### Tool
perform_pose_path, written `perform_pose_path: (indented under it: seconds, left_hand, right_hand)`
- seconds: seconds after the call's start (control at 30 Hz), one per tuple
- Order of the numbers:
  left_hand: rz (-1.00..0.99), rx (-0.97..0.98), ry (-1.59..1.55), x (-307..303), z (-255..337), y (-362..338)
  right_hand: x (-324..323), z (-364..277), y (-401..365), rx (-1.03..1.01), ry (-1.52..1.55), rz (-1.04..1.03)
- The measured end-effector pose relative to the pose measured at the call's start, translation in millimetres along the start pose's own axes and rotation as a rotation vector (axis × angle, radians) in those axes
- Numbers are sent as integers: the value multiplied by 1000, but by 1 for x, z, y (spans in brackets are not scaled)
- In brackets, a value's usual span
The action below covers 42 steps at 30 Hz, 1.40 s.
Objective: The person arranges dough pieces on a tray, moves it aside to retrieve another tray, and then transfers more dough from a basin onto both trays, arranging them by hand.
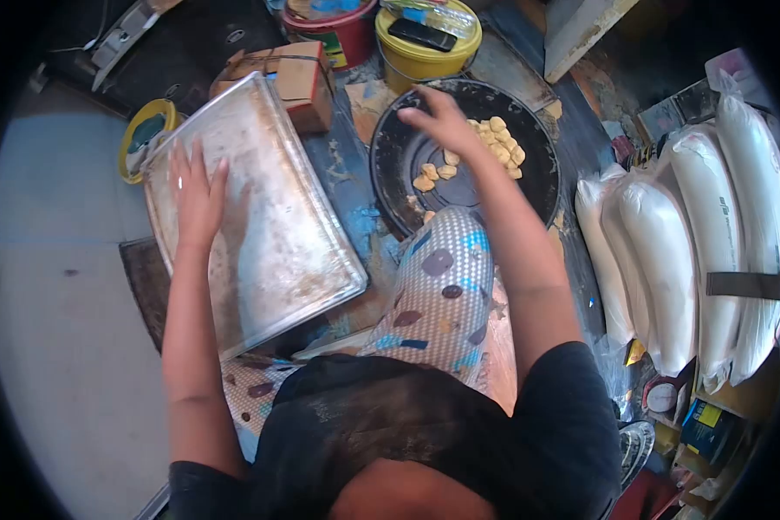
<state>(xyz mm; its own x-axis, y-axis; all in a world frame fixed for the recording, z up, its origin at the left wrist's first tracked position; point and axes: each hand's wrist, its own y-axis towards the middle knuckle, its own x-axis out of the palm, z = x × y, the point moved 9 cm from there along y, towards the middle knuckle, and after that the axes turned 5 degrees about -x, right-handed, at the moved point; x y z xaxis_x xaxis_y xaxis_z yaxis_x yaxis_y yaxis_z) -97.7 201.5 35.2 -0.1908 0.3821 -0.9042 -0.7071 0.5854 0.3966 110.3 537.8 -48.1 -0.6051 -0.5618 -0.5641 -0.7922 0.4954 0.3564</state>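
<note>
My left hand (199, 195) is open with its fingers stretched out, over the upper left part of a worn metal baking tray (295, 217). It seems to rest on the tray, though a small gap cannot be ruled out. The tray lies tilted at my left side with nothing on its surface. My right hand (445, 124) hangs above a large black basin (537, 130), fingers apart and nothing seen between them. In the basin lie many pale yellow dough pieces (497, 139), piled at the right, with several loose ones (426, 178) nearer the middle. My forearm hides part of the pile.
Behind the tray stands a cardboard box (302, 82). A red bucket (347, 39) and a yellow bucket (399, 69) bearing a phone (422, 35) stand beyond the basin. Filled white plastic sacks (659, 251) line the right side. A yellow-rimmed container (130, 143) sits left of the tray.
</note>
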Motion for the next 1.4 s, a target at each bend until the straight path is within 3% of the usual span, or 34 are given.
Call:
perform_pose_path:
  seconds: [0.1,0.13,0.2,0.23,0.3,0.37,0.4,0.43,0.47,0.5,0.57,0.67,0.7,0.77,0.83,0.87,0.93,0.97,1.0,1.03,1.1,1.17,1.23,1.3,1.37,1.4]
  left_hand:
    - [-3,337,-214,3,153,51]
    - [-169,384,-261,26,197,58]
    - [-462,586,-305,111,258,62]
    - [-715,555,-274,154,280,56]
    - [-997,488,-223,254,292,33]
    - [-1167,437,-30,327,288,3]
    - [-1214,396,-37,354,279,-15]
    - [-1289,360,-26,364,276,-33]
    - [-1453,373,16,374,270,-54]
    - [-1491,362,17,390,257,-69]
    - [-1627,361,191,433,220,-96]
    - [-1723,374,50,421,245,-93]
    - [-1720,363,41,422,247,-91]
    - [-1722,207,-100,423,248,-87]
    - [-1698,190,-178,444,236,-89]
    - [-1673,186,-249,456,232,-92]
    - [-1597,87,-296,485,214,-100]
    - [-1514,-10,-343,494,207,-96]
    - [-1540,-115,-429,494,208,-97]
    - [-1540,-114,-431,487,213,-94]
    - [-1440,-66,-315,469,217,-86]
    - [-1502,-20,-322,469,216,-91]
    - [-1436,-70,-424,475,213,-87]
    - [-1369,-128,-450,483,206,-84]
    - [-1288,-207,-427,472,207,-73]
    - [-1280,-307,-500,480,201,-75]
  right_hand:
    - [-60,181,-61,434,-102,2]
    - [-65,242,-85,542,-96,-29]
    - [-77,286,-127,715,-117,-25]
    - [-75,322,-133,720,-116,-21]
    - [-72,406,-173,949,-342,8]
    - [-77,444,-170,982,-427,-13]
    - [-81,453,-170,1002,-438,72]
    - [-84,465,-170,1002,-502,121]
    - [-78,488,-174,1011,-344,253]
    - [-70,514,-182,1015,-189,389]
    - [-61,487,-176,1109,-109,436]
    - [-46,500,-179,1227,76,419]
    - [-34,507,-180,1270,199,357]
    - [-25,515,-172,1230,74,266]
    - [-42,437,-140,1113,-577,166]
    - [-22,486,-150,960,-519,175]
    - [11,440,-138,947,73,-148]
    - [40,427,-137,719,223,-179]
    - [69,419,-154,705,-8,-446]
    - [99,359,-154,715,349,-843]
    - [90,314,-134,774,488,-816]
    - [14,414,-109,1003,-40,-156]
    - [-50,456,-114,1004,-303,381]
    - [7,556,-129,1023,271,532]
    - [26,492,-89,989,-410,8]
    - [46,440,-64,778,-381,-171]
